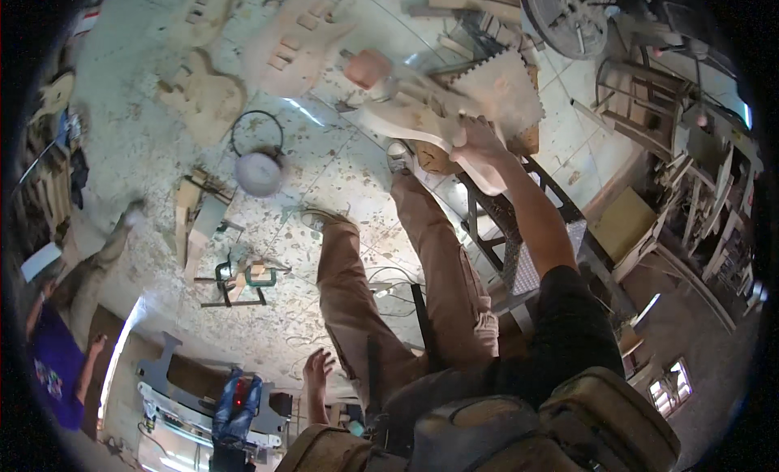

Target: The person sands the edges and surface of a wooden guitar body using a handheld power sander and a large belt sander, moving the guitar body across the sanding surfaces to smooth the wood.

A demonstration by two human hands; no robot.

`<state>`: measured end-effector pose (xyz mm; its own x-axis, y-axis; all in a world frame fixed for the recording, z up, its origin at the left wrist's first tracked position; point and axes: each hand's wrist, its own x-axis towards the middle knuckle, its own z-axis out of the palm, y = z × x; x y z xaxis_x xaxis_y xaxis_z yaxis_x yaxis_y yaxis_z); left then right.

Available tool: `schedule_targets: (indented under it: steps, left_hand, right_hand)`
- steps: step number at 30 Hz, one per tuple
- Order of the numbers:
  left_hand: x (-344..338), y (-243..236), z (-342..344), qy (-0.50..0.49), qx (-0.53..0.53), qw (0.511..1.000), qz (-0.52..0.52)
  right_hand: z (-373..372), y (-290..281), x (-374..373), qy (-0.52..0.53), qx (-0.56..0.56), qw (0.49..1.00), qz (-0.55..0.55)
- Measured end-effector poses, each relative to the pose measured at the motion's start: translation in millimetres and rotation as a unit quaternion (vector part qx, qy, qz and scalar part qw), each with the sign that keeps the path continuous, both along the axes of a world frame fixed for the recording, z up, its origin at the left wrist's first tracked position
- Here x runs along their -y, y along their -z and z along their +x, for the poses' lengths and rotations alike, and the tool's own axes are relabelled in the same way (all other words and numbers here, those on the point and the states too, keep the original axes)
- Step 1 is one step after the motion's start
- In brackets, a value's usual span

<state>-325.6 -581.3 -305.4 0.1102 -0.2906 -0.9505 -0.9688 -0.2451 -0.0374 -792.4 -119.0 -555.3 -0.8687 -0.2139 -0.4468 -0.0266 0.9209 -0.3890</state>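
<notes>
Workshop floor (341, 159), pale tile or concrete, thick with sawdust and chips. Three unfinished guitar bodies (203, 94) lie flat toward the far left of the floor. Nearer, a round grey lamp (258, 173) with a looped cable, and short timber offcuts (195, 224) with a green clamp (256, 275) just beside them. Along the right edge, a clutter of wood frames and stools (649, 99). At the left rim another person in a purple shirt (53, 362) sits apart from the work.

The wearer stands, tan trousers and shoes pointing to the far side. Right hand (479, 143) is raised, closed around the lower rim of a raw wooden guitar body (422, 119), fingers wrapped over the edge. The body is carried tilted in the air above a dark metal stand (495, 228), not resting on it as far as I can tell. A toothed foam pad (503, 86) shows just behind the body; touching or not, unclear. Some motion blur at the far end of the body.

Left hand (318, 368) hangs low by the hip, fingers spread, nothing in it.

Judgement: the step looks like carrying or turning the body one-handed. A next move calls for a steady grip, and likely the free hand brought up in support.
</notes>
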Motion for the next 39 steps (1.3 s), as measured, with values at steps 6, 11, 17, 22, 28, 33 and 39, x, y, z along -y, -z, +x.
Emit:
schedule_targets:
  steps: [6,11,17,22,28,33,39]
  left_hand:
    - [12.4,29.1,-76.0,0.050,-0.220,0.974,0.024]
    - [15.6,-7.7,-177.7,-0.078,-0.370,0.926,0.022]
    - [70.4,-92.0,-218.7,-0.259,-0.538,0.784,0.170]
    - [122.2,-131.3,-199.8,-0.199,-0.577,0.783,0.122]
    - [128.7,-157.0,-188.6,-0.196,-0.642,0.732,0.116]
    - [133.6,-150.7,-198.2,-0.219,-0.600,0.757,0.138]
    - [103.0,-114.1,-215.0,-0.226,-0.521,0.817,0.102]
  right_hand:
    - [-5.7,-124.2,62.1,0.105,0.360,0.843,-0.387]
    - [42.1,-241.1,136.1,0.244,0.379,0.709,-0.542]
    - [107.5,-325.3,204.7,0.247,0.368,0.475,-0.760]
    - [134.5,-363.6,235.0,0.295,0.303,0.549,-0.721]
    - [148.7,-401.9,246.1,0.136,0.314,0.630,-0.697]
    - [157.9,-433.4,250.9,0.093,0.387,0.708,-0.584]
    - [207.0,-464.4,245.2,0.007,0.180,0.838,-0.515]
